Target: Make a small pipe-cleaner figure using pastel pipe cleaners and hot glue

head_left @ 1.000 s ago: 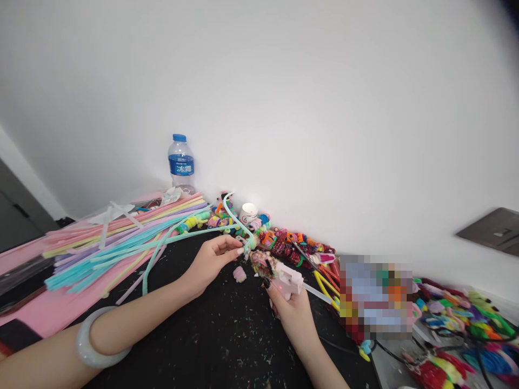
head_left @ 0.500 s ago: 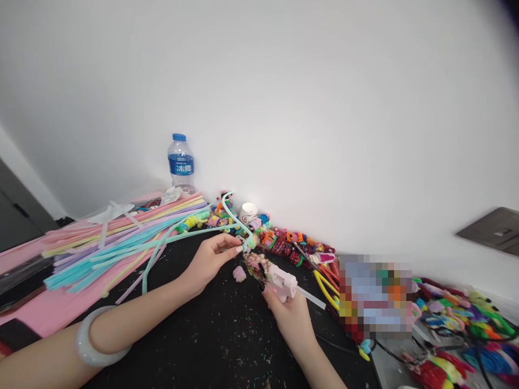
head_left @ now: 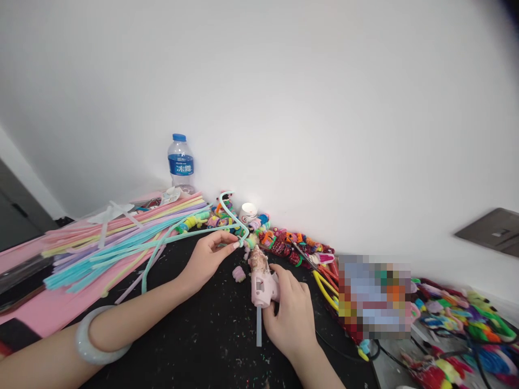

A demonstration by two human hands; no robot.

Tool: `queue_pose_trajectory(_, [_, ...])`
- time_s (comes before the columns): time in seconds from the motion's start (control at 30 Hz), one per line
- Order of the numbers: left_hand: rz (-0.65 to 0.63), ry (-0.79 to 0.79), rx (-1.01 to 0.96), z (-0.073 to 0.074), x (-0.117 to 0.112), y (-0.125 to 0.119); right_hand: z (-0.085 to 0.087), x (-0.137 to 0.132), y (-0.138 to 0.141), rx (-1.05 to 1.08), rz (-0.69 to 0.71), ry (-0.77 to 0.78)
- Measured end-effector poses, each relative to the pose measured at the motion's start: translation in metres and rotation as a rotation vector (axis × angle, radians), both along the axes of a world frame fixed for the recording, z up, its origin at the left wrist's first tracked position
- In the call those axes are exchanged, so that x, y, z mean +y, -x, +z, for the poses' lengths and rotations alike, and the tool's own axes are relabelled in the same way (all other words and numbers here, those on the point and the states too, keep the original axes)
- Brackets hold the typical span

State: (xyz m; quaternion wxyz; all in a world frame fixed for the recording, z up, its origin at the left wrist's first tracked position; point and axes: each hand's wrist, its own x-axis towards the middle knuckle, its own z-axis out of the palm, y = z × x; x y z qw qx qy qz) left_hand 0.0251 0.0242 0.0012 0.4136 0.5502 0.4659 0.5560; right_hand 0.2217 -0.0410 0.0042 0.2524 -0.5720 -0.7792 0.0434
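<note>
My left hand [head_left: 206,259] pinches a small pastel pipe-cleaner piece [head_left: 244,241] with a long mint-green pipe cleaner [head_left: 229,210] looping up from it. A pale bangle [head_left: 91,346] sits on that forearm. My right hand [head_left: 290,319] grips a pink hot glue gun [head_left: 263,283]. The gun's nozzle points up at the piece, and its clear glue stick [head_left: 258,327] points back toward me. A small pink fuzzy bit [head_left: 239,274] lies on the black table [head_left: 203,346] between my hands.
A fan of pastel pipe cleaners [head_left: 113,237] lies on pink sheets at the left. A water bottle [head_left: 180,162] stands by the wall, and a small white jar [head_left: 247,212] sits farther right. Colourful pipe-cleaner figures [head_left: 292,243] line the wall and pile up at the right [head_left: 458,324].
My right hand has turned the glue gun, so the glue stick now points toward me instead of to the right. My left hand has lifted the piece slightly.
</note>
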Motion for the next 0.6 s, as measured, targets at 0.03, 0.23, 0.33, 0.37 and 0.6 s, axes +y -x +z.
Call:
queue_pose_trajectory(0.03, [-0.012,-0.009,0.014,0.001,-0.001,0.0,0.0,0.0,0.001,-0.014,-0.002,-0.005])
queue_pose_trajectory(0.23, [-0.076,-0.053,0.11,0.0,-0.003,-0.001,-0.005,0.003,0.001,-0.126,-0.092,0.006])
queue_pose_trajectory(0.33, [-0.08,-0.073,0.138,-0.002,-0.004,-0.001,-0.005,0.003,0.0,-0.131,-0.114,-0.009])
queue_pose_trajectory(0.37, [-0.083,-0.084,0.149,-0.002,-0.004,-0.002,-0.004,0.002,0.0,-0.109,-0.109,-0.03])
queue_pose_trajectory(0.6, [-0.314,-0.366,0.437,0.004,-0.013,-0.003,-0.002,-0.003,-0.001,0.15,0.11,-0.185])
